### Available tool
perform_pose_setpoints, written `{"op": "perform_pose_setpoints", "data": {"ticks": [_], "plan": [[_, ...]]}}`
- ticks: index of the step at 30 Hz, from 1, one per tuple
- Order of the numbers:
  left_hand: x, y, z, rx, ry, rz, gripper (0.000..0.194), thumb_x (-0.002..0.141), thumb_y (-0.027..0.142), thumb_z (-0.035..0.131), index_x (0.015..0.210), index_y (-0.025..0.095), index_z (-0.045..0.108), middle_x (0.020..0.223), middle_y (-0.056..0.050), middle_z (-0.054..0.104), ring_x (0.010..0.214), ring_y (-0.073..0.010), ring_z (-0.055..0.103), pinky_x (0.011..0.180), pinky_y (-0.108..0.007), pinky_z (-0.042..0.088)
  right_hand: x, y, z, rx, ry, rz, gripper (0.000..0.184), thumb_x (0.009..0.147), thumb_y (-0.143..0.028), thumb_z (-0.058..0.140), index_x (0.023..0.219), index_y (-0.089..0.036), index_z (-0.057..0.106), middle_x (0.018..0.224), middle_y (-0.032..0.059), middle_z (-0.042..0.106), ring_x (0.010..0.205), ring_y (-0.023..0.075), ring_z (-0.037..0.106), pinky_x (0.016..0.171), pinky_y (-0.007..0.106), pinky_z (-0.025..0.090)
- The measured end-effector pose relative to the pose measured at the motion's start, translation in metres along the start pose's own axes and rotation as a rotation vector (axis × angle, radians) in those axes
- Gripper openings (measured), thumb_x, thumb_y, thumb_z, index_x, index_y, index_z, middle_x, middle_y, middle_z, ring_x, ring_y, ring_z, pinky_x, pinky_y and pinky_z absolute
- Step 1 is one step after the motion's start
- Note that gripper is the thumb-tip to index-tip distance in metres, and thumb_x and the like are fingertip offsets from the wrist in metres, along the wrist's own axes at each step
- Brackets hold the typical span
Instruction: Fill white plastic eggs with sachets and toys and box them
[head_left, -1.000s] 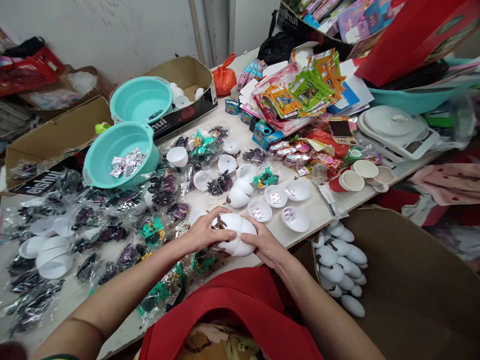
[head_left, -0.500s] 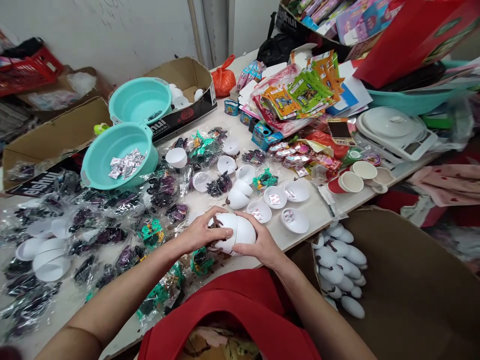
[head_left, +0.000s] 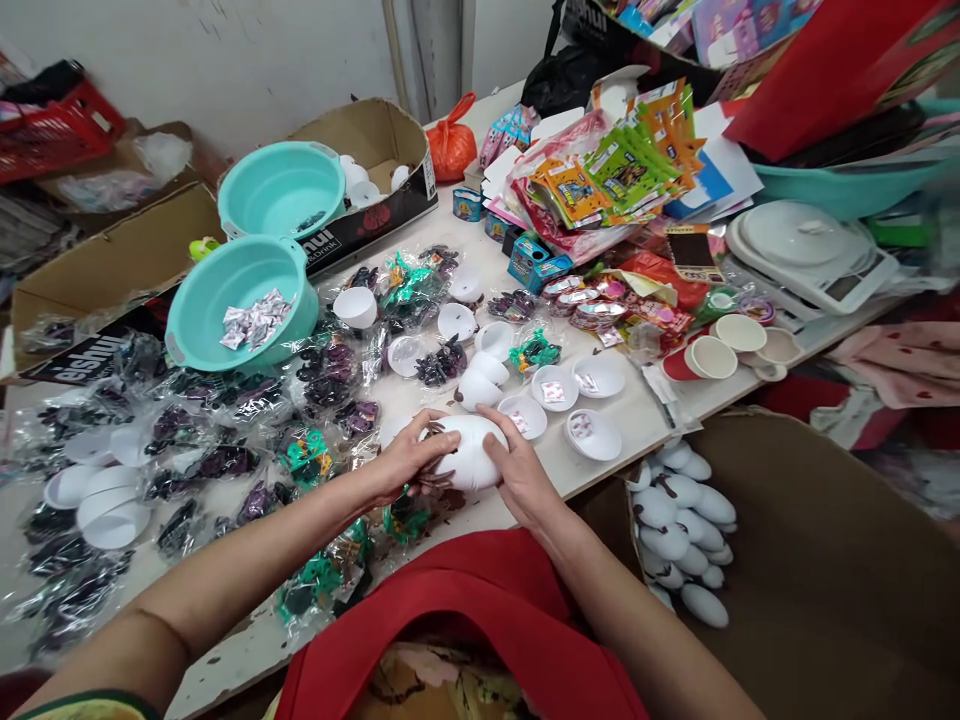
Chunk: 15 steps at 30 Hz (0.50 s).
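Between my two hands is a white plastic egg (head_left: 474,455), held just above the near edge of the table. My left hand (head_left: 416,455) grips its left end, where some brown bits show. My right hand (head_left: 521,475) wraps its right end, thumb on top. Just beyond lie white egg halves; several of them, such as the open half shell (head_left: 595,436), hold small pink-and-white packets (head_left: 553,392). Bagged purple-black toy parts (head_left: 441,362) and a bagged green toy (head_left: 535,350) lie among the shells.
Two turquoise basins (head_left: 241,270) stand at the back left, one with small sachets (head_left: 257,320). Clear bags of toy parts cover the left of the table (head_left: 225,675). A cardboard box (head_left: 810,560) with closed white eggs (head_left: 679,530) sits below on the right. Paper cups (head_left: 709,358) and a white scale (head_left: 814,250) stand right.
The gap between the egg's two halves has closed from a visible seam to a nearly whole shell. My hands have turned the egg slightly, and the view has shifted a little.
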<state>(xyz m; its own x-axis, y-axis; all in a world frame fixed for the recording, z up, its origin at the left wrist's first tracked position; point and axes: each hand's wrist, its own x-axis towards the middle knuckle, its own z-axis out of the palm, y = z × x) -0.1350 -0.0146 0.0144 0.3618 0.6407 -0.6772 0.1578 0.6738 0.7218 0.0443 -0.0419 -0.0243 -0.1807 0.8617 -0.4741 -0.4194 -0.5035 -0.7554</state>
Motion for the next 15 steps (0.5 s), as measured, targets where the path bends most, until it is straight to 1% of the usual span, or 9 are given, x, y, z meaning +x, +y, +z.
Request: {"op": "perform_pose_setpoints", "data": {"ticks": [2, 3, 4, 6, 8, 9, 11, 12, 15], "plan": [[-0.001, 0.002, 0.002, -0.061, -0.001, -0.038, 0.048, 0.078, 0.058, 0.061, 0.109, 0.027, 0.043, 0.061, 0.007, 0.049, 0.035, -0.0063, 0.043, 0.03, -0.013, 0.027, -0.002, -0.006, -0.004, -0.112, -0.15, 0.005, 0.089, 0.058, -0.044, 0.085, 0.133, -0.026, 0.041, 0.127, 0.0086, 0.054, 0.106, 0.026, 0.057, 0.085, 0.038, 0.051], [-0.003, 0.004, 0.004, -0.088, 0.004, -0.057, 0.046, 0.078, 0.059, 0.061, 0.106, 0.027, 0.044, 0.061, 0.007, 0.049, 0.034, -0.006, 0.043, 0.029, -0.013, 0.026, -0.003, -0.009, -0.006, -0.19, -0.21, 0.011, 0.096, 0.053, -0.04, 0.088, 0.134, -0.026, 0.038, 0.126, 0.0088, 0.053, 0.104, 0.026, 0.057, 0.082, 0.037, 0.052], [-0.006, 0.005, 0.007, -0.115, 0.023, -0.075, 0.044, 0.078, 0.059, 0.061, 0.103, 0.027, 0.044, 0.061, 0.007, 0.049, 0.034, -0.0058, 0.043, 0.029, -0.013, 0.026, -0.005, -0.011, -0.009, -0.265, -0.242, 0.016, 0.099, 0.051, -0.037, 0.089, 0.134, -0.026, 0.037, 0.124, 0.0088, 0.053, 0.102, 0.0259, 0.057, 0.078, 0.036, 0.053], [-0.012, 0.008, 0.014, -0.159, 0.083, -0.111, 0.043, 0.077, 0.059, 0.061, 0.097, 0.026, 0.044, 0.061, 0.007, 0.048, 0.035, -0.006, 0.045, 0.029, -0.013, 0.027, -0.008, -0.015, -0.013, -0.361, -0.242, 0.008, 0.096, 0.052, -0.038, 0.088, 0.13, -0.024, 0.036, 0.12, 0.0088, 0.053, 0.097, 0.0253, 0.057, 0.073, 0.035, 0.053], [-0.017, 0.009, 0.022, -0.181, 0.138, -0.128, 0.042, 0.077, 0.06, 0.06, 0.095, 0.025, 0.044, 0.06, 0.007, 0.047, 0.035, -0.0066, 0.046, 0.029, -0.013, 0.029, -0.011, -0.015, -0.015, -0.406, -0.214, -0.017, 0.092, 0.053, -0.043, 0.087, 0.128, -0.023, 0.037, 0.117, 0.0084, 0.053, 0.095, 0.0248, 0.057, 0.072, 0.035, 0.053], [-0.019, 0.01, 0.024, -0.184, 0.146, -0.133, 0.042, 0.077, 0.06, 0.06, 0.095, 0.025, 0.044, 0.06, 0.007, 0.047, 0.035, -0.0068, 0.045, 0.029, -0.014, 0.028, -0.013, -0.015, -0.015, -0.434, -0.2, -0.029, 0.091, 0.053, -0.044, 0.086, 0.127, -0.023, 0.037, 0.117, 0.0083, 0.052, 0.095, 0.0246, 0.057, 0.073, 0.035, 0.053], [-0.019, 0.009, 0.026, -0.183, 0.121, -0.157, 0.041, 0.077, 0.059, 0.06, 0.095, 0.025, 0.044, 0.06, 0.007, 0.048, 0.034, -0.0068, 0.044, 0.028, -0.014, 0.028, -0.016, -0.014, -0.015, -0.484, -0.18, -0.034, 0.089, 0.052, -0.044, 0.086, 0.125, -0.023, 0.039, 0.117, 0.0081, 0.051, 0.093, 0.024, 0.057, 0.071, 0.035, 0.053], [-0.018, 0.01, 0.026, -0.187, 0.103, -0.174, 0.042, 0.077, 0.058, 0.061, 0.095, 0.025, 0.044, 0.06, 0.007, 0.047, 0.034, -0.0066, 0.043, 0.028, -0.014, 0.028, -0.017, -0.014, -0.014, -0.5, -0.179, -0.016, 0.088, 0.053, -0.043, 0.086, 0.124, -0.024, 0.039, 0.116, 0.0079, 0.051, 0.091, 0.0234, 0.057, 0.067, 0.034, 0.054], [-0.014, 0.011, 0.021, -0.197, 0.068, -0.227, 0.043, 0.074, 0.058, 0.064, 0.093, 0.025, 0.044, 0.065, 0.007, 0.046, 0.04, -0.0064, 0.047, 0.03, -0.014, 0.029, -0.019, -0.016, -0.011, -0.495, -0.18, 0.071, 0.082, 0.056, -0.042, 0.083, 0.122, -0.026, 0.038, 0.113, 0.0075, 0.052, 0.081, 0.0215, 0.059, 0.051, 0.03, 0.053]]}}
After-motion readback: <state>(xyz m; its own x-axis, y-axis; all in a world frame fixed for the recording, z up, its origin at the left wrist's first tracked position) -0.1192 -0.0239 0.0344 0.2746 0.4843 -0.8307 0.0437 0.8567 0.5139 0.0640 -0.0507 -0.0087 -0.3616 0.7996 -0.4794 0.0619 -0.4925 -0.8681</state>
